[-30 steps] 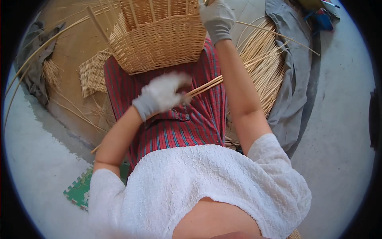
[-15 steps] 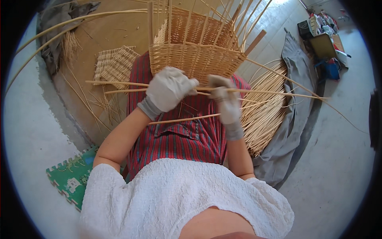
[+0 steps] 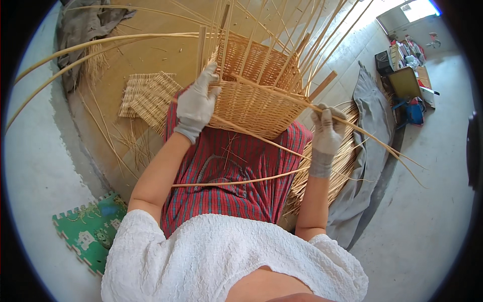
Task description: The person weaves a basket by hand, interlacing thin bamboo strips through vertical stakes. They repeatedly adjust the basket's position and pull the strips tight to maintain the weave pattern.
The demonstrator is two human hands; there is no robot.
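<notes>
My gloved left hand [image 3: 197,103] is closed on the left corner of a woven wicker basket [image 3: 256,110], with fingers curled at its upper edge. The basket rests at the far part of my red striped lap cloth [image 3: 221,201], tall rods standing up from its weave. My gloved right hand [image 3: 327,128] pinches long pale reeds [image 3: 380,141] beside the basket's right corner; they cross the front upper edge and extend out to the right. More loose reeds lie across the basket's lower front and my lap.
Woven mats [image 3: 146,95] lie at left, a heap of reeds [image 3: 339,176] and grey cloth [image 3: 372,121] at right. A dark cloth [image 3: 75,40] is at the upper left, a green foam mat [image 3: 85,226] at lower left, and assorted stored items [image 3: 407,75] at upper right.
My right hand came down from high right, met my left at the reeds, then moved rightward with them. My left hand rose to the basket's left corner. The view shifted, showing more room.
</notes>
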